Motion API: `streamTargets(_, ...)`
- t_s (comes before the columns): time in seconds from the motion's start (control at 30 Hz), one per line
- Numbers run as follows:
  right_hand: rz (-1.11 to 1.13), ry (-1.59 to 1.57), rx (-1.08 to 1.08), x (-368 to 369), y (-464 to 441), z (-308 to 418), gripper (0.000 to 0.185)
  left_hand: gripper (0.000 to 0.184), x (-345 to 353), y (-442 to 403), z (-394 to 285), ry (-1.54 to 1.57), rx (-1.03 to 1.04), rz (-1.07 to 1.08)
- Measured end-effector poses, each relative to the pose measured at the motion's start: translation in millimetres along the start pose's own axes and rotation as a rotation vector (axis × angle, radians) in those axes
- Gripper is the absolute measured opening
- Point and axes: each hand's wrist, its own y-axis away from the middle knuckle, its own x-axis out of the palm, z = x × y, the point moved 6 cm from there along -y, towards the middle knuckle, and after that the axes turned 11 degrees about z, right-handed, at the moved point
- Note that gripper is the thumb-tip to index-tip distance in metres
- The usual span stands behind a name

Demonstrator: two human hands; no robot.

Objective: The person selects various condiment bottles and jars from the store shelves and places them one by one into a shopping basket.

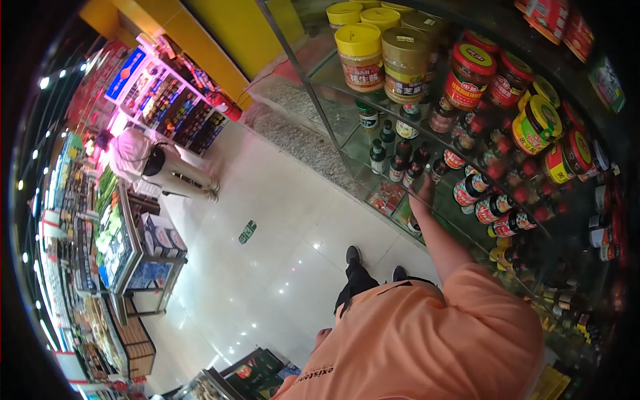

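Observation:
My right hand [421, 192] reaches into a glass shelf, right beside a group of small dark sauce bottles [419, 161]. One finger points up along the nearest bottle; the others are too small and shaded to tell if they grip anything. Another bottle with a pale label [413, 224] stands just below my wrist. Near it on the shelf lie red flat packets [385, 199]. My left hand [323, 337] hangs by my orange shirt [427, 333], mostly hidden by it, and its fingers cannot be made out.
Yellow-lidded jars [360, 57] and red-lidded jars [470, 77] fill the upper shelf. More bottles [493, 208] stand to the right. Across the tiled floor [287, 200], a person [160, 163] bends by a produce stand [123, 247]. Dark boxes [257, 373] sit at the lower edge.

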Motion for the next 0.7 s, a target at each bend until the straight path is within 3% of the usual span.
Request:
streamTargets(0.1,-0.112,0.024,-0.007,13.9,-16.8,1.1,0.065,0.043,-51.0,-19.3,-47.6,-0.099,0.023,-0.09)
streamTargets(0.23,-0.201,0.012,-0.013,18.0,-30.6,18.3,0.066,0.04,-116.3,-69.7,-102.8,-0.156,0.089,-0.02)
streamTargets(0.4,-0.266,-0.12,0.064,31.1,-54.5,20.9,0.065,0.033,-175.9,-73.2,-209.6,0.165,0.079,0.013)
streamTargets(0.47,-0.317,-0.025,0.011,39.0,-57.5,9.0,0.057,0.033,-197.2,-84.1,-234.1,0.108,0.092,0.017)
streamTargets(0.6,-0.298,0.019,0.123,37.7,-46.1,0.3,0.055,0.032,-224.4,-106.2,-267.5,0.093,0.094,0.064)
streamTargets(0.7,-0.148,-0.101,0.353,21.3,-22.4,17.7,0.036,0.032,-226.5,-121.0,-291.1,-0.046,0.089,0.113)
